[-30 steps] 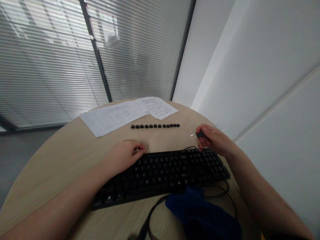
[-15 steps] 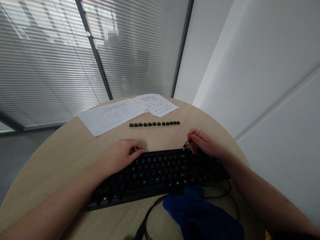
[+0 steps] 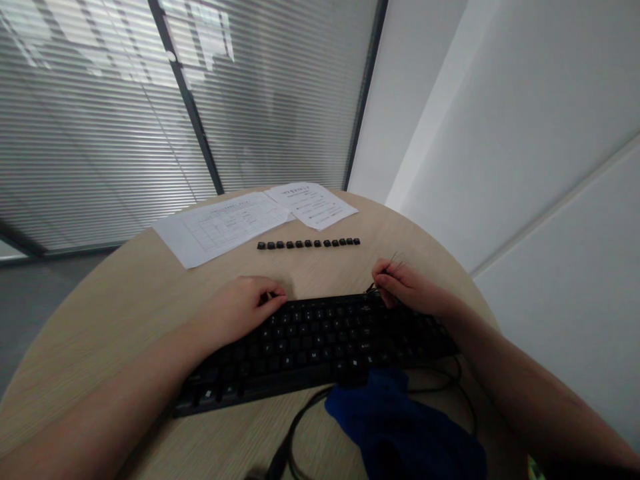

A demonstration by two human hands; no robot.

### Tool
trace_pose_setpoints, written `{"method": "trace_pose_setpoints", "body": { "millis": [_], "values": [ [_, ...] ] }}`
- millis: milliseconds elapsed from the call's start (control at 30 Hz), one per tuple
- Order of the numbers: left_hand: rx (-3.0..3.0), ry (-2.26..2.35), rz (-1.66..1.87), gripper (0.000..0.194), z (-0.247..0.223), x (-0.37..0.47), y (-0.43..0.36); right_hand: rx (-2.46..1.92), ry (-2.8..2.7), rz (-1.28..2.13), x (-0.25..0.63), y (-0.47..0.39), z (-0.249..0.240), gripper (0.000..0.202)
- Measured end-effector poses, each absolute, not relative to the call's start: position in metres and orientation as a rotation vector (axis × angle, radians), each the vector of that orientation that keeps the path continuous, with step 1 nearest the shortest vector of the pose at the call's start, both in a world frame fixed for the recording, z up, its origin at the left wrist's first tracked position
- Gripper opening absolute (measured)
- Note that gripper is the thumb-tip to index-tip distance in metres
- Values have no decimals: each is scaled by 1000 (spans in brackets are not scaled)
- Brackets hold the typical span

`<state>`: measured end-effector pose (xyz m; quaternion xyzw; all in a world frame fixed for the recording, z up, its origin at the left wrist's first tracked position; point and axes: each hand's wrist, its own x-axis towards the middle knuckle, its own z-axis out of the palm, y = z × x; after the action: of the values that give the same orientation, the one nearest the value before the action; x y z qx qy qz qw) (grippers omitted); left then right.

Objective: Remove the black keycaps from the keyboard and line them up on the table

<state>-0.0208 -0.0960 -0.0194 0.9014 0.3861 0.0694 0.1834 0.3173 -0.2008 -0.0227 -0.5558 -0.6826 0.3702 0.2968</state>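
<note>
Head cam: my R hand [image 3: 387, 283] is closed on a small dark tool [image 3: 385, 271], thin wires [image 3: 397, 259] sticking out past the fingers, over the kbd's far edge toward its R end. My L hand [image 3: 253, 300] rests at the far edge toward the L, thumb & fingertips close tog.; can't tell if anything's btwn them. Kbd [image 3: 310, 343] lies below both, on the surface [image 3: 100, 313]. Its long axis runs L–R, a bit slanted: L end nearer me, R end farther off, front edge facing me. Progress, my read: approx. a dozen keycaps [image 3: 308, 244] are off & set in a neat row beyond the kbd; most letter keys [image 3: 287, 361] look seated. Far row's too dark to say what's left there. Farther out, 2 printed sheets [image 3: 225, 227] lie past the row. Near side: blue cloth [image 3: 405, 427] by the front edge, black cable [image 3: 309, 404] looping beside it.
</note>
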Motion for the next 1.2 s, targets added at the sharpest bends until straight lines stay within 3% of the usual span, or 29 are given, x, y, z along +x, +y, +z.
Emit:
{"method": "trace_pose_setpoints", "body": {
  "millis": [333, 733, 1200],
  "values": [
    [2550, 1064, 214, 33, -23, -22, -94, -1498, -1810, 1025, 318, -194, -28, 30],
    [2543, 1040, 203, 33, -18, -22, -94, -1319, -2126, 740, 314, -198, -23, 30],
    [2535, 1015, 252, 31, -21, -22, -94, -1260, -1654, 707, 314, -202, -41, 49]
  ]
}}
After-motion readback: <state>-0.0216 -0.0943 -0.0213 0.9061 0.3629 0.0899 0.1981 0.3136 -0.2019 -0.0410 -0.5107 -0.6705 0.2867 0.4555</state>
